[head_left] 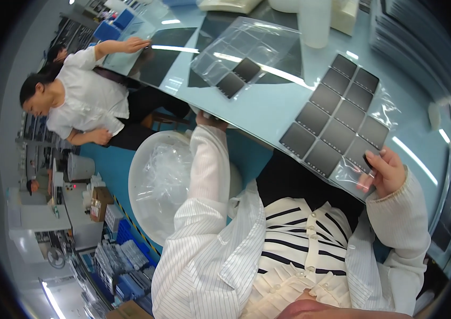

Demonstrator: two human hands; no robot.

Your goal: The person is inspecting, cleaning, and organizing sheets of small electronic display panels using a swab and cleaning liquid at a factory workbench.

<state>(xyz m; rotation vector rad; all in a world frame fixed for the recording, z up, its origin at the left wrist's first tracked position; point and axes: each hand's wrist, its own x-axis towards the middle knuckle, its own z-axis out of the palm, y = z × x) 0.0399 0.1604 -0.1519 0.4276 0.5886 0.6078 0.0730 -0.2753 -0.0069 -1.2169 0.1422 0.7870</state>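
Note:
A clear plastic pocket sheet (352, 171) lies at the right front of the table, bearing rows of dark grey rectangular pieces (337, 137). My right hand (387, 169) pinches its near right corner. One fingertip shows through the plastic, and something small and black sits by the thumb. Out to the left, my left hand (210, 120) is at the table's front edge, its fingers mostly hidden by the edge and the sleeve. Farther back lies another clear pocket sheet (260, 40), with two dark pieces (238, 78) at its near end.
A round white bin (139, 175) with crumpled clear plastic stands below the table, left of me. Another person (84, 93) in white works at the table's left end, one hand on a dark sheet (169, 53). Stacked sheets (422, 48) rise at the far right. A white cylinder (314, 24) stands behind.

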